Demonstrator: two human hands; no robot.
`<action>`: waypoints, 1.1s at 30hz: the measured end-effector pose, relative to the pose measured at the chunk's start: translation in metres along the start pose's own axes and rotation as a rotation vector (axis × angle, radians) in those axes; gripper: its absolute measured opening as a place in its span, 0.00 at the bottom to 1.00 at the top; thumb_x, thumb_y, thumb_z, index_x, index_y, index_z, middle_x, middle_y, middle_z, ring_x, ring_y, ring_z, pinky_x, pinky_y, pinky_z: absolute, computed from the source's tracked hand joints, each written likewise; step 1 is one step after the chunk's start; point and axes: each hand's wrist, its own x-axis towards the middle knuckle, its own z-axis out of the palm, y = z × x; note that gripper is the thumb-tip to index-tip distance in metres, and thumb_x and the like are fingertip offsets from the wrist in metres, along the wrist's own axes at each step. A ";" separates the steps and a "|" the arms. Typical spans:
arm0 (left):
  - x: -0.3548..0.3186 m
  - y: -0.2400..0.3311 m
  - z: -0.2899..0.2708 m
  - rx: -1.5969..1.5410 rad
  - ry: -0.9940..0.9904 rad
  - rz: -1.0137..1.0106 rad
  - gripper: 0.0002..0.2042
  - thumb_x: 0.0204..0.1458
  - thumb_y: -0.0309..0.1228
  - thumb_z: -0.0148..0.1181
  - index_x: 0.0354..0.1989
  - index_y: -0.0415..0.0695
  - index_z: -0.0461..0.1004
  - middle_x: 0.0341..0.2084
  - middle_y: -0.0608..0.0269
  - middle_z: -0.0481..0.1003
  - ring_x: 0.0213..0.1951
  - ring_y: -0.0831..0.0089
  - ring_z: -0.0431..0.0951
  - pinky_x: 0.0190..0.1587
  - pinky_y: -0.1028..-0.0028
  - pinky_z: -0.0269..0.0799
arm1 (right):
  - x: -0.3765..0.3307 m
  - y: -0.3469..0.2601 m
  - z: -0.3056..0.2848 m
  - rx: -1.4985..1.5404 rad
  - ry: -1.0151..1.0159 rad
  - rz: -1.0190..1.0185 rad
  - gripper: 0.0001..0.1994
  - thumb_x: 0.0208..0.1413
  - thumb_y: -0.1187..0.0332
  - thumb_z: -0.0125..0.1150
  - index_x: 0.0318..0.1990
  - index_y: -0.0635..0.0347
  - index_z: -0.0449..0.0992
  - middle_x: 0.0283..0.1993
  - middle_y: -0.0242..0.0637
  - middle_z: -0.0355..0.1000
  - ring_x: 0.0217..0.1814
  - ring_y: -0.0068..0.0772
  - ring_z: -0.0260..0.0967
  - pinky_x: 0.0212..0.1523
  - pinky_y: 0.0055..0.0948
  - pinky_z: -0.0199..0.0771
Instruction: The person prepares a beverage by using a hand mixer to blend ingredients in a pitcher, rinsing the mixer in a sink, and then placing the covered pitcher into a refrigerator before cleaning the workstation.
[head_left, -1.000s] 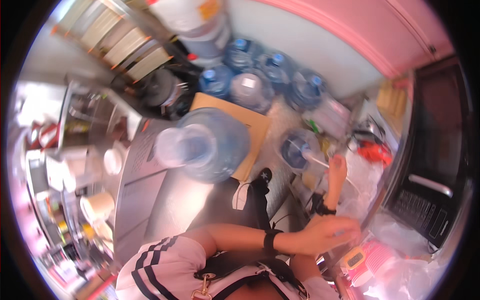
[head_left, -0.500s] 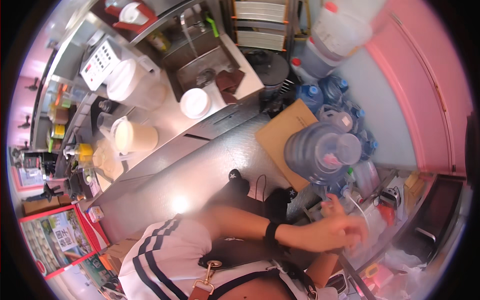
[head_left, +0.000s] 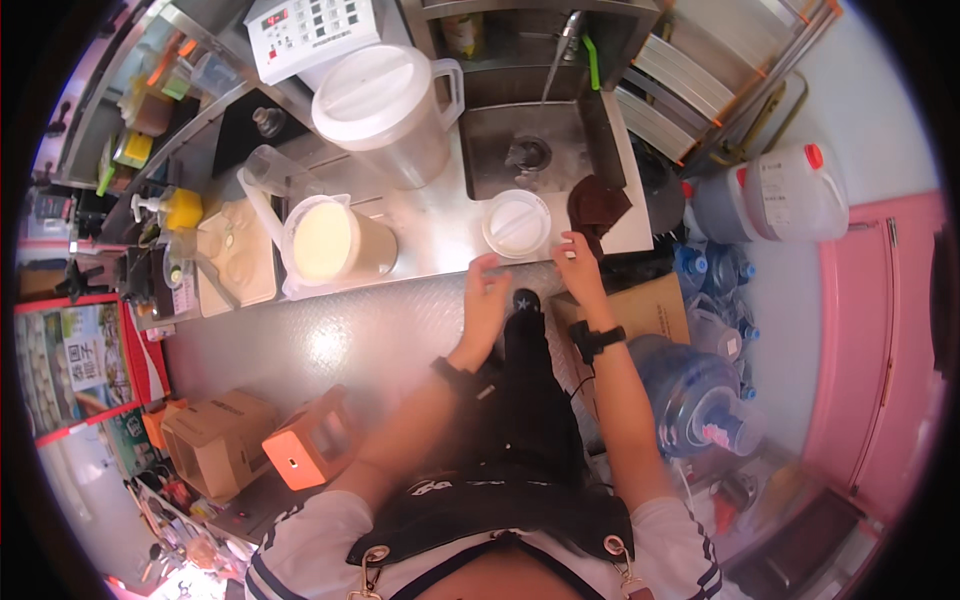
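1. The cloth (head_left: 598, 205) at the far right of the steel counter (head_left: 440, 225) is dark brown.
2. The round lid (head_left: 516, 223) near it is white.
3. The pitcher (head_left: 335, 245) to the left holds cream-coloured liquid.
4. The wall (head_left: 880, 330) at the right is pink.
5. The water jug (head_left: 695, 395) is translucent blue.

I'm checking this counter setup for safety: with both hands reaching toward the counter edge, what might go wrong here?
The right hand is at the brown cloth near the counter corner; tugging it might drop it. The left hand, open, is close to the round white lid and might nudge it. The open jug of cream liquid might spill if bumped.
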 end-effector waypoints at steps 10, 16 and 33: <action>0.087 -0.018 -0.003 -0.050 0.141 -0.360 0.27 0.49 0.35 0.63 0.56 0.38 0.61 0.48 0.56 0.69 0.47 0.70 0.69 0.48 0.73 0.67 | 0.079 0.045 0.015 -0.081 -0.262 0.115 0.14 0.51 0.76 0.56 0.46 0.64 0.65 0.38 0.39 0.72 0.37 0.28 0.74 0.24 0.28 0.79; 0.104 0.065 0.005 -0.092 -0.030 -0.127 0.28 0.46 0.24 0.66 0.56 0.39 0.61 0.47 0.58 0.70 0.51 0.70 0.71 0.51 0.70 0.70 | 0.111 -0.040 -0.023 0.518 -0.548 0.295 0.24 0.54 0.72 0.59 0.58 0.55 0.60 0.54 0.32 0.66 0.56 0.25 0.64 0.49 0.26 0.70; 0.354 0.030 0.116 0.319 0.251 -0.135 0.32 0.35 0.45 0.72 0.43 0.35 0.68 0.35 0.47 0.77 0.35 0.57 0.79 0.37 0.65 0.74 | 0.329 -0.025 -0.022 0.337 -0.256 0.391 0.19 0.56 0.58 0.54 0.52 0.58 0.66 0.47 0.33 0.70 0.47 0.29 0.66 0.46 0.29 0.64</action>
